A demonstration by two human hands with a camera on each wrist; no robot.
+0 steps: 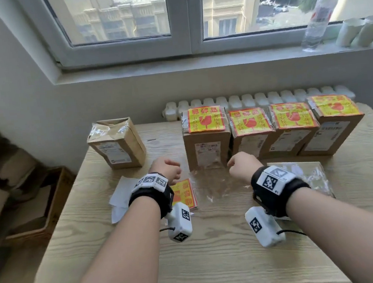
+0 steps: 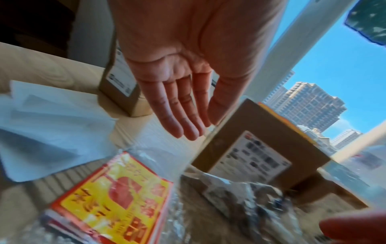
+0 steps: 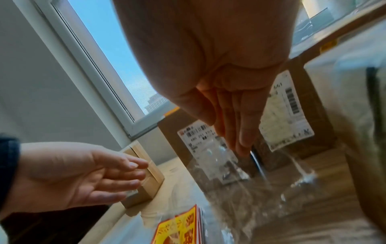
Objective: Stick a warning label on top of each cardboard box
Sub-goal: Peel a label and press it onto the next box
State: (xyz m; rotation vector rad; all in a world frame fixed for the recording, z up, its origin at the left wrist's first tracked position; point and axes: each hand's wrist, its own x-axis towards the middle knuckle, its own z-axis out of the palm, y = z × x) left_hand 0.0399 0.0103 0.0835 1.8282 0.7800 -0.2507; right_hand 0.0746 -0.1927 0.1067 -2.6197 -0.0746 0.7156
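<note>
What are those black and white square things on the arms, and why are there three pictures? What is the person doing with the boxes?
Those squares are markers on wristbands, and each wrist also carries a small camera. So there are three pictures: one from a camera on the person's head, looking down at the table, and one from each wrist, looking along the fingers.

No robot here, just a person. The left hand and right hand hang above the table, fingers straight, holding nothing.

On the table stand five cardboard boxes. Four in a row already wear a yellow and red label on top. The fifth box, off to the left, has none yet. Under the left wrist lies a stack of labels, beside some white backing papers and a clear plastic bag.
</note>
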